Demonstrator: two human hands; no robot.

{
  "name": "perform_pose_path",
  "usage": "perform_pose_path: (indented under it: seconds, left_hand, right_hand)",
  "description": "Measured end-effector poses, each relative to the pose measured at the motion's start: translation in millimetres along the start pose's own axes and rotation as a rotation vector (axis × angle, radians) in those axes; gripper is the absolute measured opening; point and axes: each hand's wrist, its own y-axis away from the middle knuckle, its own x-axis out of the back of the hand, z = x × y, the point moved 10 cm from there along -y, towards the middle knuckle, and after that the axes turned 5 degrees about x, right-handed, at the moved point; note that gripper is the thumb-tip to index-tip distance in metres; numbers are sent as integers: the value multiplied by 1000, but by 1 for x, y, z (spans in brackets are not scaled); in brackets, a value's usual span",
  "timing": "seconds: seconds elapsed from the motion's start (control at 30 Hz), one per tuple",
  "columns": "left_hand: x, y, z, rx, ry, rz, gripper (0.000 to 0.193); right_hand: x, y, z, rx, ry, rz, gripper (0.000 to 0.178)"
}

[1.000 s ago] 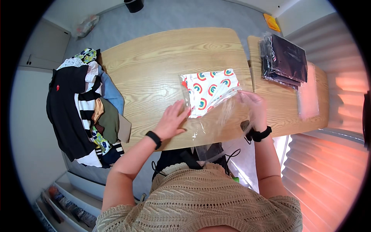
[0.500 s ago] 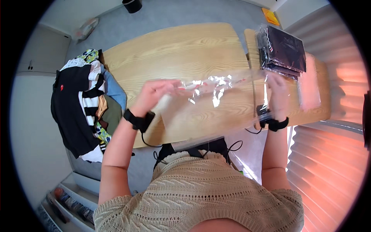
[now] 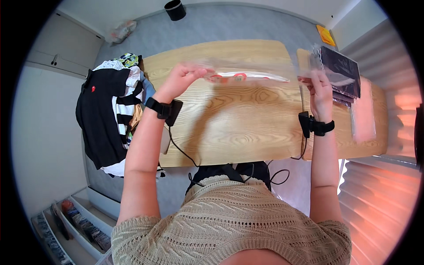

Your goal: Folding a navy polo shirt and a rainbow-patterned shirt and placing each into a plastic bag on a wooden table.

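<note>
A clear plastic bag (image 3: 256, 77) is stretched between my hands above the far half of the wooden table (image 3: 247, 128). It is tilted nearly edge-on, with white and red showing along it; whether that is print or contents I cannot tell. My left hand (image 3: 180, 81) pinches its left end between thumb and fingers. At its right end, my right hand (image 3: 321, 90) is closed on the film, near the stack of bagged dark clothes. Both wrists wear a black strap with a small box and cable.
Folded clothes, topped by a black polo shirt (image 3: 102, 108), lie piled at the table's left end. On the right, bagged dark garments (image 3: 340, 68) and a flat pile of clear bags (image 3: 363, 110) rest on a second table. A black bin (image 3: 175, 10) stands on the floor beyond.
Both hands have moved away from my body, carrying the bag toward the far side of the table. The bag's broad, shiny face has tipped to nearly edge-on.
</note>
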Motion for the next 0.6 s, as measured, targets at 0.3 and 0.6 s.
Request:
perform_pose_path:
  seconds: [0.3, 0.6]
  left_hand:
    - [-77, 67, -95, -140, -426, -84, 18]
    - [-141, 142, -164, -220, -862, -192, 51]
  right_hand:
    - [45, 121, 140, -481, 384, -208, 20]
    - [-9, 192, 176, 39, 1208, -894, 81]
